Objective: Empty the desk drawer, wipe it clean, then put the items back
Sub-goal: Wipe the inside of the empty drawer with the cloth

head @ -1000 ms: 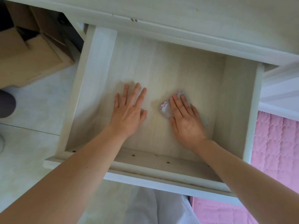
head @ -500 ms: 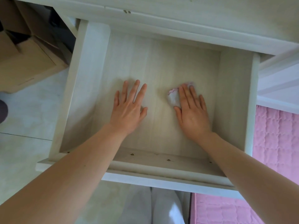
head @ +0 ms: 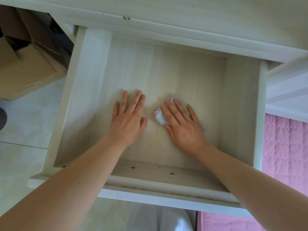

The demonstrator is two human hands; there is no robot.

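Grip: our right hand lies flat with straight fingers on a small white cloth with a pink edge, pressing it to the drawer floor; nothing is curled round it, so we press rather than grasp.
Other grip: just to the left of the cloth, our left hand rests flat and released on the bare drawer floor, fingers spread, holding nothing.
Cloth: most of it is hidden under our right fingers; only its left edge and a pink corner above the fingertips show.
Drawer: the drawer stands pulled out from the table, and we see no items inside it, only our hands and the cloth.
Change: half a second ago the cloth and right hand sat further right and further from us; now they lie nearer the left hand and a little closer to us. A second ago they were about where they are now, so we judge this a back-and-forth stroke.
Left hand: it has stayed planted in much the same spot.
Meaning: we judge the emptying done and the wiping under way; the floor to the right of the grip, the corners and the walls may yet need a pass before items go back.
Around: a cardboard box sits on the floor well to the left, a pink quilt to the right.
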